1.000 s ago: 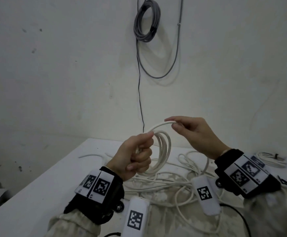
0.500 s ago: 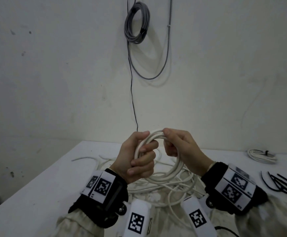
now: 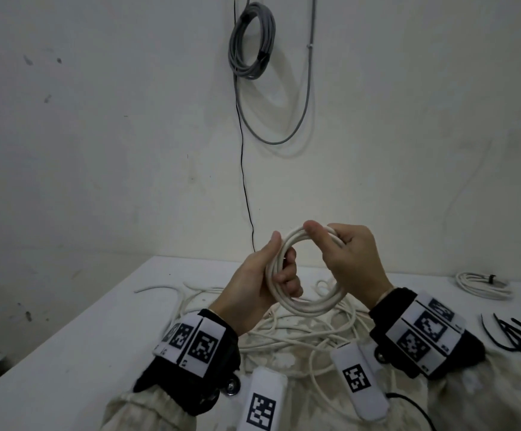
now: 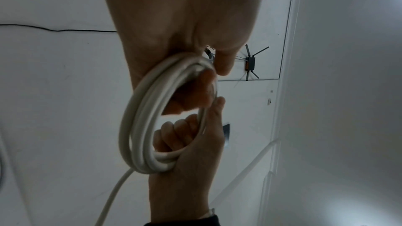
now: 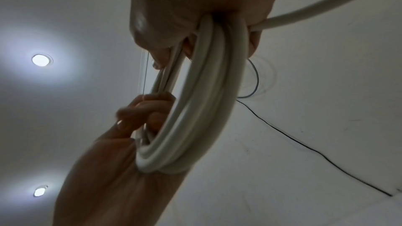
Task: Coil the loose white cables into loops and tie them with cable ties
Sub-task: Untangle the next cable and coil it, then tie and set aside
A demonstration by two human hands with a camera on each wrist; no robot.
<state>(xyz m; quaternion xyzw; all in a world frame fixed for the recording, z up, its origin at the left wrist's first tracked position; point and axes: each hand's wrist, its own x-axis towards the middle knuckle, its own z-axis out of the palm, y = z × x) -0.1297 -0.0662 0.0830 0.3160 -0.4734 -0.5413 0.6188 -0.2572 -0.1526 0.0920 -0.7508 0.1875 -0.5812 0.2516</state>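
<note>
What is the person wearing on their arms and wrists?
Both hands are bare. Each wrist carries a black band faced with white panels printed with square black-and-white code markers. A white oblong unit bearing the same kind of marker hangs under each wrist. The sleeves are cream-coloured and fuzzy, gathered at the cuff.

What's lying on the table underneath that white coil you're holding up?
Below the white coil a tangle of loose white cables sprawls over the table. Both wrists and their tagged bands cover parts of the pile, so its full extent is hidden.
</note>
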